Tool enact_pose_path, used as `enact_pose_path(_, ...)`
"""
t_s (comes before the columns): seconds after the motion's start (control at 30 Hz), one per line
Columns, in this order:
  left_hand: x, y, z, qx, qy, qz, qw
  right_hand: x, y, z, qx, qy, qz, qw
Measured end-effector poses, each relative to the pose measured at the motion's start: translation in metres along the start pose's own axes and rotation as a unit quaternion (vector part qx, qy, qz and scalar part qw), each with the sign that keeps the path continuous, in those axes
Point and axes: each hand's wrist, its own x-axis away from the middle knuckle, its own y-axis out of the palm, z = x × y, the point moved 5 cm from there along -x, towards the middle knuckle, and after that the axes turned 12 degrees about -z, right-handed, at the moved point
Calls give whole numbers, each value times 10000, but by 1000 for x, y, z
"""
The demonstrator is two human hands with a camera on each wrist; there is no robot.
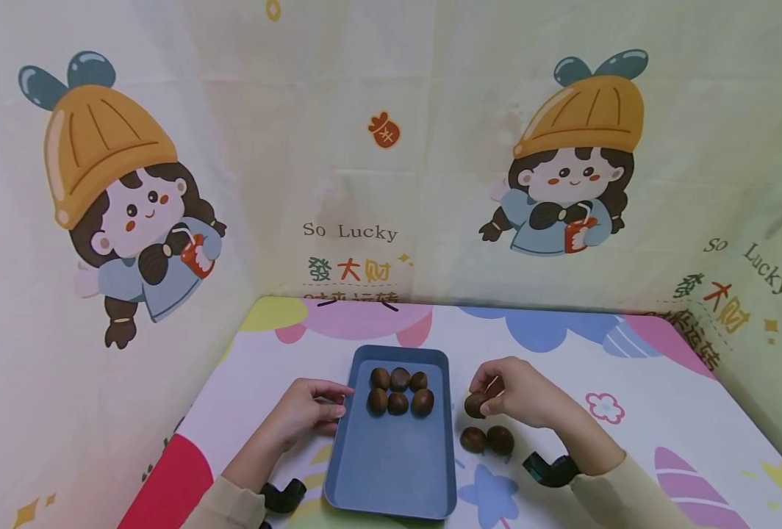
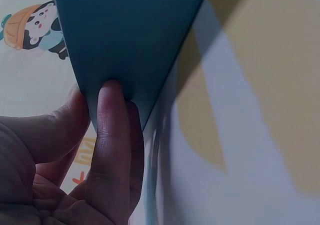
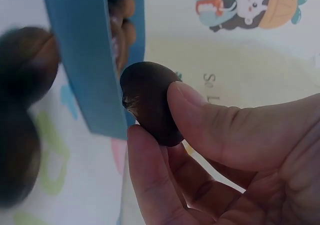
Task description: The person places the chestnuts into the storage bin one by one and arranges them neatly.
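In the head view a blue-grey tray (image 1: 391, 470) lies on the table, with several brown chestnuts (image 1: 398, 403) in two rows of three toward its far end. My left hand (image 1: 308, 411) is at the tray's left side, gripping its edge; the left wrist view shows fingers (image 2: 111, 135) against the outer wall. To the right of the tray, my right hand (image 1: 519, 393) pinches one chestnut (image 3: 150, 102) between thumb and fingers, just above the table. Two more chestnuts (image 1: 500, 440) sit side by side on the table, nearer me than that hand.
A patterned cloth (image 1: 563, 353) covers the table. Printed fabric walls (image 1: 444, 184) stand behind it and at both sides. Black curved devices (image 1: 550, 469) are worn at both wrists.
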Motion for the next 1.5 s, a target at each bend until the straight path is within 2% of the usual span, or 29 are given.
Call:
enact_pose_path(0.53,1,1,2,-25,1,-39,10000,-43,13,-36,-52,-510,-87,9986)
enact_pose_path(0.83,3,2,5,-24,7,-17,10000,-65,33,-55,-180,-747,-244,9967)
enact_pose_path(1.17,3,2,4,-36,-51,43,10000,-79,62,-72,238,-892,-401,9949)
enact_pose_path(1.5,1,1,2,-9,-27,-38,10000,-87,81,-78,494,-858,-331,9945)
